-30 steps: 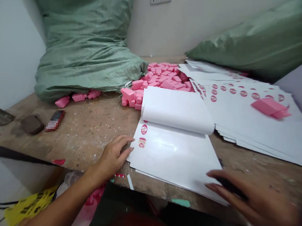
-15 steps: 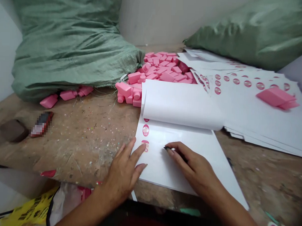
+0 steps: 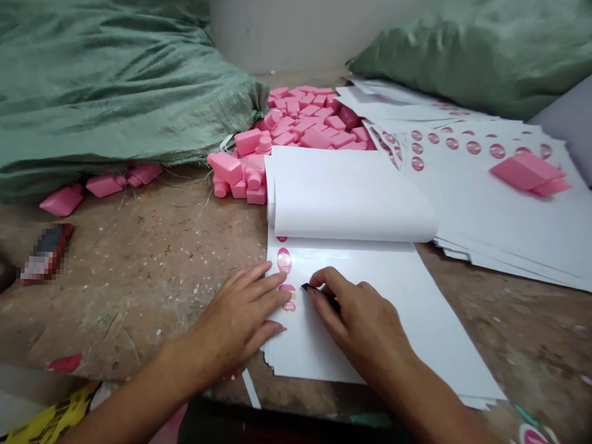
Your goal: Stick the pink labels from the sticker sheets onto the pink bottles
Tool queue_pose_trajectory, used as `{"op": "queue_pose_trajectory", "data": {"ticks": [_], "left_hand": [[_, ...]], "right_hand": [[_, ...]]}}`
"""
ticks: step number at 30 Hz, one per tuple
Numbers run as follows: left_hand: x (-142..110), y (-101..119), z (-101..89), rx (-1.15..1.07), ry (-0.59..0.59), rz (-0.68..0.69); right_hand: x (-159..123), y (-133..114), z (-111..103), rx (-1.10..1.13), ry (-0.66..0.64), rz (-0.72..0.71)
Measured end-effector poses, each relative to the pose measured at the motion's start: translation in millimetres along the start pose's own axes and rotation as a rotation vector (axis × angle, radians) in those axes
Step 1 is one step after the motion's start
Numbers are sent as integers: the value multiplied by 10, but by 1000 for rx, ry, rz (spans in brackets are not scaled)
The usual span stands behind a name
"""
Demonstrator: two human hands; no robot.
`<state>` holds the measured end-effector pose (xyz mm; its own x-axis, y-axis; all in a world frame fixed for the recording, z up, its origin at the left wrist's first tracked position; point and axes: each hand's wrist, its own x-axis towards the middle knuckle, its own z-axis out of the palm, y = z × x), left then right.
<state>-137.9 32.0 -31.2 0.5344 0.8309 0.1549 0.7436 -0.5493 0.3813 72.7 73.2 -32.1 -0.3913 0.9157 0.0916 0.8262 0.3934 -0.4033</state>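
Observation:
My right hand pinches a small black tool whose tip rests on a stack of white sheets. My left hand lies flat with fingers spread, across the stack's left edge, holding nothing. Just above its fingertips, pink printed labels run down that edge, and some are partly hidden by the hand. The top sheet is folded back in a loose curl. Beyond it lies a heap of pink foam blocks.
More label sheets fan out on the right, with a pink block on them. Green woven sacks lie behind. The speckled wooden bench holds a pixelated phone and loose pink blocks.
My right hand has moved left from the blurred lower right onto the sheet, bringing the tool near the labels. My left hand now lies further onto the stack. The view has shifted.

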Motion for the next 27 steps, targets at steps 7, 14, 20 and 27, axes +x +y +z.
{"op": "queue_pose_trajectory", "data": {"ticks": [7,14,20,27], "left_hand": [[114,-60,-48,-23,-273,-12],[135,-68,-45,-44,-291,-28],[125,-87,-25,-64,-263,-22],[117,-93,-5,-76,-244,-26]], "right_hand": [[50,-25,32,-59,47,-65],[84,-8,29,-46,20,-68],[100,21,14,-6,-53,25],[98,34,27,-23,-52,18]]}}
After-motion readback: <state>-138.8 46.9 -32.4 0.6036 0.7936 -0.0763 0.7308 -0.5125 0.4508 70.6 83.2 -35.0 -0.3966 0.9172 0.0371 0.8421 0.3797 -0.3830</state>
